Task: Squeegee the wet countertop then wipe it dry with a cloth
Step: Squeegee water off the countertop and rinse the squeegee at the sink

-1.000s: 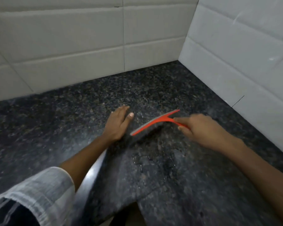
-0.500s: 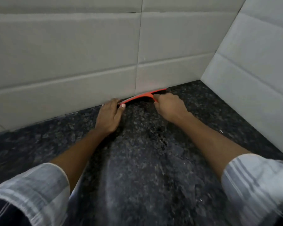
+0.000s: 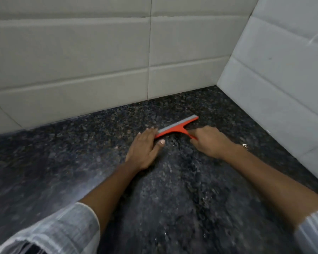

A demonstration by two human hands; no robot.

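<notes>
Two bare hands work low on a dark speckled granite countertop (image 3: 81, 162) whose polished surface carries a sheen and scattered beads of water toward the near side. The squeegee (image 3: 176, 127) is a flat T of orange-red plastic with a grey rubber strip along its far edge; it lies slanted on the stone a little out from the back wall, its right end raised toward the corner. The right hand (image 3: 209, 142) has its fingers curled round the thin orange handle, hiding most of it. The left hand (image 3: 145, 149) lies flat on the stone with fingers straight and together, fingertips touching the left end of the blade, thumb spread to the side and gripping nothing.

Pale matte wall tiles (image 3: 72, 70) in long rectangles with thin grout lines rise straight from the back of the stone, and a second tiled wall (image 3: 283, 79) closes the right side, meeting the first in a corner beyond the blade's right end. A small shiny object (image 3: 245, 146) sits on the stone just past the right wrist; what it is cannot be told. Light striped sleeves (image 3: 62, 230), pushed up the forearms, fill the lower corners of the view.

Bare stone runs off to the left of the left hand, and a wet stretch lies between the forearms toward the viewer. The two walls bound the far and right sides.
</notes>
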